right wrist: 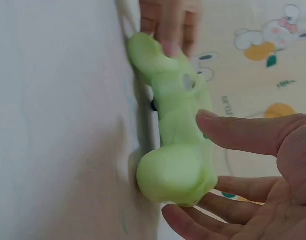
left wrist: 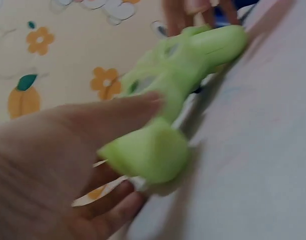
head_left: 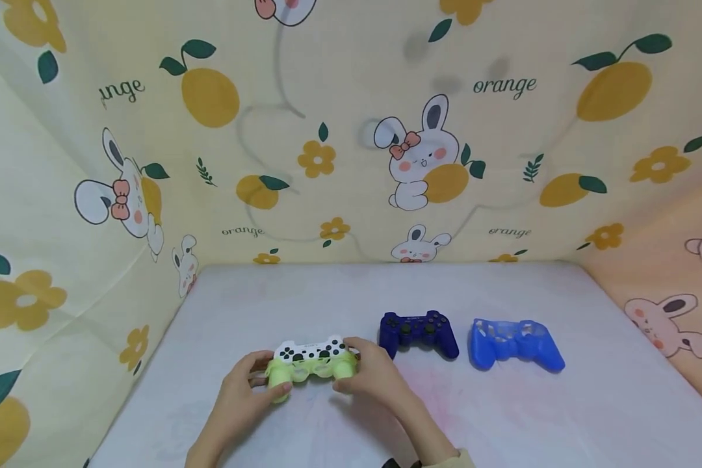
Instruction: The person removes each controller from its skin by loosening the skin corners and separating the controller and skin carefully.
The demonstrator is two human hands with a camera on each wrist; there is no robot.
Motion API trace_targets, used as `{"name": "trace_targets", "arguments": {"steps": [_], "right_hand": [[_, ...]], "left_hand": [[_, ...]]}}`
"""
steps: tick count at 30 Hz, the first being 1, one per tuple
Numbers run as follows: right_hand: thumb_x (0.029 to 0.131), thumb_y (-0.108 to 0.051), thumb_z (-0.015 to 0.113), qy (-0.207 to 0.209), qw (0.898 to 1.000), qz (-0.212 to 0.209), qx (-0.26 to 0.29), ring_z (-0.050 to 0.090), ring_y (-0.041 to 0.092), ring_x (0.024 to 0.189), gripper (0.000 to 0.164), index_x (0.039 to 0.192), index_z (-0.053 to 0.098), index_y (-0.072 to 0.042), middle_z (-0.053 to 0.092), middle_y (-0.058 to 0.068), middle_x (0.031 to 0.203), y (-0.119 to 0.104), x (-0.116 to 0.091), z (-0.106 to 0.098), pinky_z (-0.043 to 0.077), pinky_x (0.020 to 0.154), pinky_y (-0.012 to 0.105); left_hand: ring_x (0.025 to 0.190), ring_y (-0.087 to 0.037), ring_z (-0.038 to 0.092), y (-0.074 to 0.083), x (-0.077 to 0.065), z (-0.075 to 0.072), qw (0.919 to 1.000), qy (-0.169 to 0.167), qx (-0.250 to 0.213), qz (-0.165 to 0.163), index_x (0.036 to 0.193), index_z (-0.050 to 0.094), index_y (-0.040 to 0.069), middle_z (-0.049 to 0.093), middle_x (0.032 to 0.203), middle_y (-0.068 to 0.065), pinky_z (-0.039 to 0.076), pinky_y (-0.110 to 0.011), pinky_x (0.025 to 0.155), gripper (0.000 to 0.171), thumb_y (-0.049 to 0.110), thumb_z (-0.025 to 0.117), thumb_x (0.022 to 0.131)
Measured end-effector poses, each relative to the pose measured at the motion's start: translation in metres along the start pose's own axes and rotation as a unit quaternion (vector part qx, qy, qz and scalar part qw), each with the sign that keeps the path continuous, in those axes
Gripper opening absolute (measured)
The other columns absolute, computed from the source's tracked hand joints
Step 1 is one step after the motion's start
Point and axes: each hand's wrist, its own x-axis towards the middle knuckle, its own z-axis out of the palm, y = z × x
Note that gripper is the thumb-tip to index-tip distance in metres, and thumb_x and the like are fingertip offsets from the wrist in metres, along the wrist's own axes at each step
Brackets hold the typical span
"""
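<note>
A white game controller sits partly in a pale green silicone cover just over the table, its white upper face and buttons bare. My left hand holds its left handle, thumb on the near side and fingers round the outer edge. On the other end, my right hand grips the right side, with fingertips at the top corner and the thumb near the handle. From the left wrist, the cover wraps the handle ends. The right wrist view shows the cover's rounded handle between thumb and fingers.
A dark blue game controller lies just right of my right hand. Farther right is a blue silicone cover with cut-out holes. Patterned cloth walls enclose the white table at the back and sides.
</note>
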Motion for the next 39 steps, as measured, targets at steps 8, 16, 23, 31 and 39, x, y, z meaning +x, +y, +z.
{"name": "trace_targets", "arguments": {"steps": [8, 16, 23, 31, 39], "right_hand": [[0.063, -0.006, 0.089, 0.004, 0.998, -0.004, 0.058, 0.06, 0.04, 0.105, 0.086, 0.136, 0.047, 0.01, 0.053, 0.027, 0.131, 0.003, -0.022, 0.0, 0.049, 0.087, 0.051], [0.057, 0.012, 0.082, -0.007, 0.995, -0.011, 0.095, 0.065, 0.029, 0.088, 0.082, 0.132, 0.048, 0.009, 0.064, 0.022, 0.107, 0.012, -0.016, 0.003, 0.054, 0.074, 0.042], [0.06, -0.001, 0.089, -0.054, 0.996, -0.059, 0.029, 0.064, 0.019, 0.084, 0.067, 0.117, 0.052, -0.002, 0.065, 0.006, 0.095, 0.03, 0.003, -0.002, 0.053, 0.075, 0.035], [0.061, -0.012, 0.093, -0.073, 0.996, -0.057, 0.002, 0.063, 0.016, 0.082, 0.055, 0.103, 0.058, -0.012, 0.064, -0.003, 0.089, 0.04, 0.018, -0.012, 0.051, 0.076, 0.032], [0.057, -0.008, 0.095, -0.062, 0.994, -0.084, 0.026, 0.065, 0.021, 0.073, 0.048, 0.091, 0.062, -0.01, 0.066, -0.001, 0.08, 0.041, 0.026, -0.013, 0.052, 0.066, 0.027]], "left_hand": [[0.105, -0.019, 0.058, 0.001, -0.001, -0.004, 0.9974, -0.061, 0.035, 0.015, 0.14, 0.049, 0.014, 0.058, 0.122, -0.002, 0.046, -0.042, 0.094, 0.087, 0.024, 0.093, 0.066], [0.097, -0.016, 0.058, -0.002, -0.002, -0.008, 0.9974, -0.053, 0.047, 0.012, 0.134, 0.052, 0.013, 0.06, 0.115, -0.001, 0.048, -0.04, 0.087, 0.085, 0.026, 0.095, 0.063], [0.092, -0.018, 0.055, -0.008, -0.003, -0.011, 0.9985, -0.034, 0.038, 0.022, 0.131, 0.051, 0.023, 0.058, 0.114, 0.002, 0.047, -0.039, 0.081, 0.084, 0.023, 0.096, 0.059], [0.082, -0.019, 0.055, -0.011, 0.0, -0.016, 0.9985, -0.015, 0.041, 0.034, 0.114, 0.061, 0.023, 0.061, 0.098, 0.001, 0.047, -0.034, 0.075, 0.071, 0.023, 0.098, 0.054], [0.077, -0.019, 0.051, -0.013, 0.002, -0.018, 0.9989, -0.011, 0.033, 0.033, 0.104, 0.064, 0.026, 0.055, 0.085, -0.002, 0.044, -0.03, 0.07, 0.063, 0.027, 0.098, 0.051]]}}
